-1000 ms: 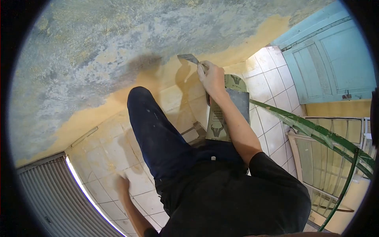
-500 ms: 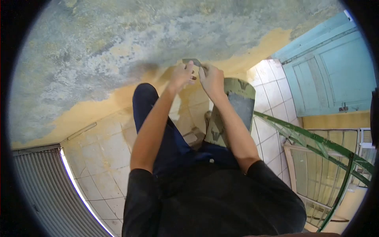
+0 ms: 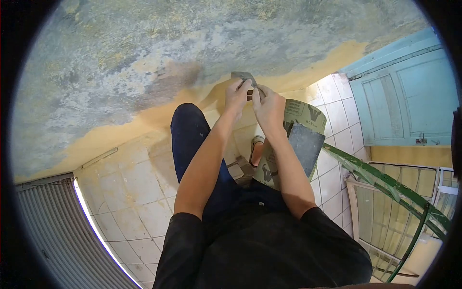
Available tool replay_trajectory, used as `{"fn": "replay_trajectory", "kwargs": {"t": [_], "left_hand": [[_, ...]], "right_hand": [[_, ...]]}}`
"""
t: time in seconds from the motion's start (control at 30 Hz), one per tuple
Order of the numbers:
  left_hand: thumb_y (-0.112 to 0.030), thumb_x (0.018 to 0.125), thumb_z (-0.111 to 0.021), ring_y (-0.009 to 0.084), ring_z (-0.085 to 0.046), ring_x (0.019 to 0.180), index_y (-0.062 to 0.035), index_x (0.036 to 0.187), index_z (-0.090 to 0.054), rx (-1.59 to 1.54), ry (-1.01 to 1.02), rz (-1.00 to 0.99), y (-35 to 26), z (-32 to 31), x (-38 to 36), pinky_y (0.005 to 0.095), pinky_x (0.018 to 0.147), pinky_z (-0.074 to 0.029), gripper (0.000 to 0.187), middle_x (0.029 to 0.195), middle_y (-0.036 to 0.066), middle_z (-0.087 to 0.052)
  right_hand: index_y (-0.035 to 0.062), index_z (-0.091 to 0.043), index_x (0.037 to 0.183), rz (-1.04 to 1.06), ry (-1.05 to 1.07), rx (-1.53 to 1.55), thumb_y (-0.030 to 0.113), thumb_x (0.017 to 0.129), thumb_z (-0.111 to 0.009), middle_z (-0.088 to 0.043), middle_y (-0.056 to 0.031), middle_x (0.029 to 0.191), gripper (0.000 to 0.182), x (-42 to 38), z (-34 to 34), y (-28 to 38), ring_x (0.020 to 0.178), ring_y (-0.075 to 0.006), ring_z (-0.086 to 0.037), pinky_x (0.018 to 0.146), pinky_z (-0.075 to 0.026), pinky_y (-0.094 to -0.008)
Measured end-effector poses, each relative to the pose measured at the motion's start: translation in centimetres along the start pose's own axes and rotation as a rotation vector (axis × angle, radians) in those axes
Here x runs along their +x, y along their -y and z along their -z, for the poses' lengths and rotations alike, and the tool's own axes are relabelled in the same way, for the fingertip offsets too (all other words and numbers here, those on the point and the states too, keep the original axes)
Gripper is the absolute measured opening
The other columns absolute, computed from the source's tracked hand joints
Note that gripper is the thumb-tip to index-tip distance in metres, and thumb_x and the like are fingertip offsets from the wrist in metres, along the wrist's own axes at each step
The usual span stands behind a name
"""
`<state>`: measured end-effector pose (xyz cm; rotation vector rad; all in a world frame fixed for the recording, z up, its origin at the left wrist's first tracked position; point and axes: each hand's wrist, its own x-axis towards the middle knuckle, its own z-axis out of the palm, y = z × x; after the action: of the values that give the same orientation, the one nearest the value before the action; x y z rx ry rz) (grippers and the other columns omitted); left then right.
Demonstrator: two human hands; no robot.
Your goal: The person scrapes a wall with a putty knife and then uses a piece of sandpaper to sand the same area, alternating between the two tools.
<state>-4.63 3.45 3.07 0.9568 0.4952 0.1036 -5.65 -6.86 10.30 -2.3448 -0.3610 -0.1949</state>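
Observation:
Close together in front of the wall (image 3: 144, 62), both hands hold a small dark grey sheet (image 3: 244, 76) that looks like sandpaper. My left hand (image 3: 236, 97) pinches its lower left part. The fingers of my right hand (image 3: 269, 107) are closed on its right edge. A small dark piece shows between the hands, too small to name. Over the leg on the right lies a larger green printed sheet (image 3: 304, 114), with a dark grey rectangular piece (image 3: 308, 144) on top of it.
White floor tiles (image 3: 125, 207) lie below. A green metal frame (image 3: 385, 168) crosses the right side, near a blue door (image 3: 404, 91) and a framed grille (image 3: 385, 207). A corrugated shutter (image 3: 57, 231) stands at the lower left. A sandalled foot (image 3: 256, 151) shows between the legs.
Both hands have shifted slightly right and down in view. The fingers of my left hand have closed in on the small sheet. More of the green printed sheet and the foot shows.

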Motion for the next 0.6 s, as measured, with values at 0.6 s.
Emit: {"fn": "replay_trajectory", "kwargs": {"t": [0.6], "left_hand": [[-0.018,0.09,-0.064,0.009,-0.046,0.065,0.001,0.074,-0.061,0.106,-0.093,-0.07,2.4,0.6,1.7,0.0305,0.057,-0.038,0.025,0.066,0.0,-0.052]], "right_hand": [[-0.0039,-0.072,0.102,-0.049,0.053,-0.027,0.019,0.088,-0.062,-0.067,-0.0266,0.077,0.029,-0.1,-1.3,-0.2,0.07,-0.0402,-0.068,0.069,-0.054,-0.0443]]}}
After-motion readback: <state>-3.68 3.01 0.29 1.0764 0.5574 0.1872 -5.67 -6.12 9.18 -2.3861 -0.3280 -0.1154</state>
